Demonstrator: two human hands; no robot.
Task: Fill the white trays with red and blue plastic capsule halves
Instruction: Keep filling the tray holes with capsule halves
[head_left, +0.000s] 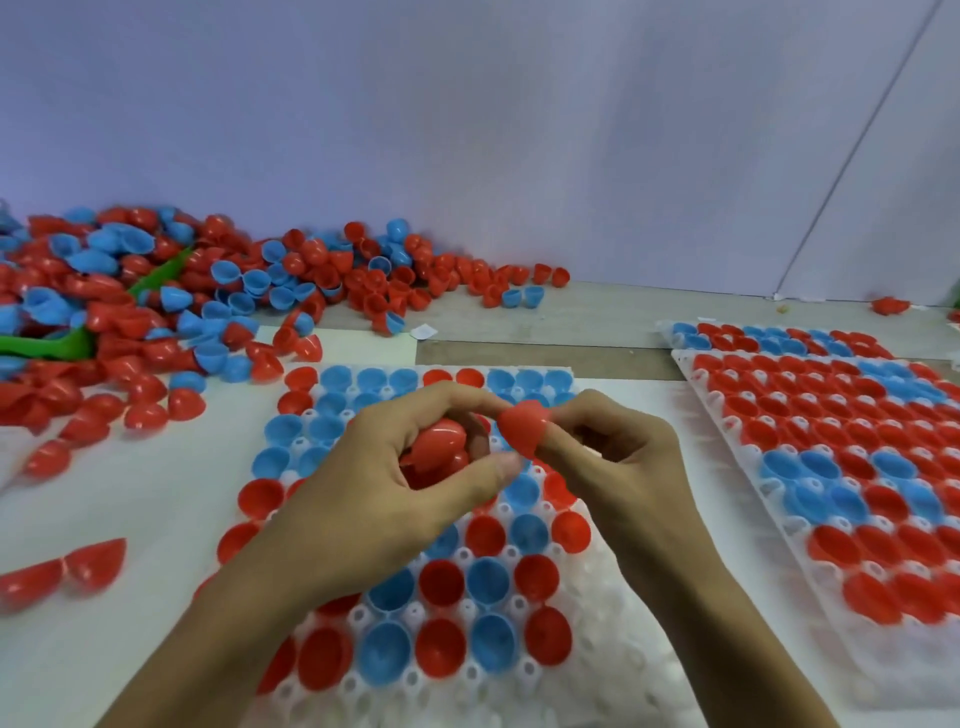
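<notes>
Red half (523, 427) pinched between both hands, right over the centre tray!

White tray (597, 670) sits under the wrists, its near-right cups bare and the rest holding red and blue halves open side up. Left hand (387, 486) is curled round a clutch of red halves (435, 451) in its palm, thumb and forefinger reaching to the red half at its right. Right hand (621, 457) has its fingers curled, tips gripping that same half dome-up. Off to the right hand's right, a second tray (727, 415) is nearly packed, and a third (667, 332) lies beyond it. Left of the left hand, two loose red halves (67, 571) lie on the table. Farther left and beyond, a big pile (208, 291) of mixed halves against the wall, green scoop (62, 343) buried in it.
</notes>
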